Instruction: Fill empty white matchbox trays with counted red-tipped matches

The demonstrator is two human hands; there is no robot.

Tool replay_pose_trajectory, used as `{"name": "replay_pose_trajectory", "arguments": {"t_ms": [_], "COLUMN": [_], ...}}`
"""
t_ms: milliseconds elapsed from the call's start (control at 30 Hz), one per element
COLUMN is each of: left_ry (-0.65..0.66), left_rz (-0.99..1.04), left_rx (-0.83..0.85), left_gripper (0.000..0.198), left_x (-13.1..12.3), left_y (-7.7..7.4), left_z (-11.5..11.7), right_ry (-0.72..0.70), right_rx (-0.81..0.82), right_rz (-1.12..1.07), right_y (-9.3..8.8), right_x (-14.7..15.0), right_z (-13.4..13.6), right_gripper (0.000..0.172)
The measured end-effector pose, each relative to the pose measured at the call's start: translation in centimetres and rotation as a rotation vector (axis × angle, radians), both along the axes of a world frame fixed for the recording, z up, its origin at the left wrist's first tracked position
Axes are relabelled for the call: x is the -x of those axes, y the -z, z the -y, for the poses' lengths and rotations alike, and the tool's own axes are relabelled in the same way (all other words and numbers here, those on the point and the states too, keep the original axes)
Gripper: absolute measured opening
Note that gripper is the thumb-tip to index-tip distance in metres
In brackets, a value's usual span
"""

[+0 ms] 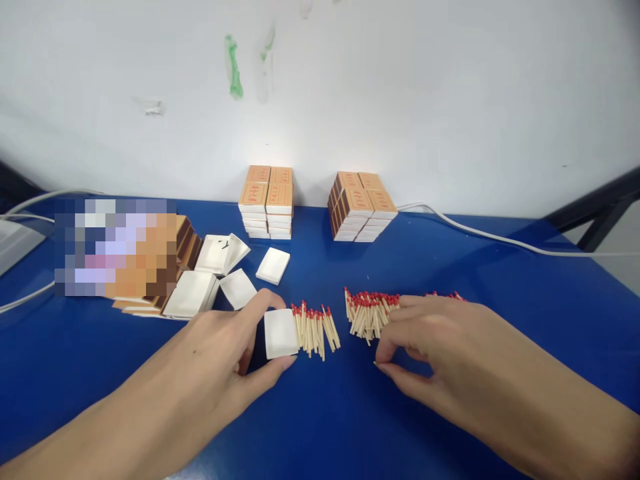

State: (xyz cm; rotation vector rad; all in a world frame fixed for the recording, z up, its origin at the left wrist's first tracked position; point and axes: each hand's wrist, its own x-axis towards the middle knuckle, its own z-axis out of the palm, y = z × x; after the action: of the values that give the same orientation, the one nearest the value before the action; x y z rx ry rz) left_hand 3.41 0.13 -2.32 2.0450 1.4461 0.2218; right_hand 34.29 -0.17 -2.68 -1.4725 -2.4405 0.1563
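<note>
Between the thumb and forefinger of my left hand (pixel 235 353), a small white matchbox tray (pixel 281 333) is gripped by its edges, low over the table. Against the tray's right side lies a small group of matches (pixel 314 328), their red heads pointing away from me. My right hand (pixel 430 347) is closed, with thumb and forefinger meeting in a pinch; what they hold, if anything, I cannot make out. It partly covers a larger pile of red-headed matches (pixel 370 312).
On the blue table (pixel 320 427), two stacks of matchboxes, the left stack (pixel 266 200) and the right stack (pixel 361 205), stand near the wall. White trays (pixel 191 293) and flat orange-brown sleeves (pixel 143 307) lie left, beside a blurred patch. A white cable (pixel 500 245) runs along the back right.
</note>
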Motion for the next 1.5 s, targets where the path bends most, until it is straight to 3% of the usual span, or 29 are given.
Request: {"name": "replay_pose_trajectory", "arguments": {"t_ms": [100,200,333,567,1067,1333,1500], "left_ry": [-0.020,-0.070,-0.067,-0.033,-0.003,0.009,0.021], "left_rz": [0.006,-0.002,-0.009,0.001,0.004,0.019,0.015], "left_rx": [0.000,-0.001,0.026,-0.019,0.013,-0.021,-0.018], "left_gripper": [0.034,0.040,0.040,0.033,0.027,0.027,0.027], "left_x": [-0.1,0.1,0.4,0.4,0.2,0.3,0.3], "left_y": [-0.1,0.0,0.2,0.2,-0.2,0.1,0.1], "left_z": [-0.1,-0.1,0.0,0.2,-0.1,-0.1,0.0], "right_ry": [-0.095,-0.058,0.021,0.043,-0.134,-0.205,-0.177], "right_rx": [0.203,0.255,0.255,0.165,-0.207,-0.122,-0.028], "right_rz": [0.023,-0.116,-0.322,-0.519,-0.242,-0.159,-0.239], "right_y": [-1.0,-2.3,-3.1,-2.0,-0.1,-0.8,-1.6], "right_x": [0.6,1.6,3.2,4.8,4.7,4.1,3.6], "right_z": [0.0,-0.2,-0.7,-0.6,-0.7,-0.4,-0.4], "right_gripper": [0.030,0.024,0.017,0.020,0.023,0.027,0.021]}}
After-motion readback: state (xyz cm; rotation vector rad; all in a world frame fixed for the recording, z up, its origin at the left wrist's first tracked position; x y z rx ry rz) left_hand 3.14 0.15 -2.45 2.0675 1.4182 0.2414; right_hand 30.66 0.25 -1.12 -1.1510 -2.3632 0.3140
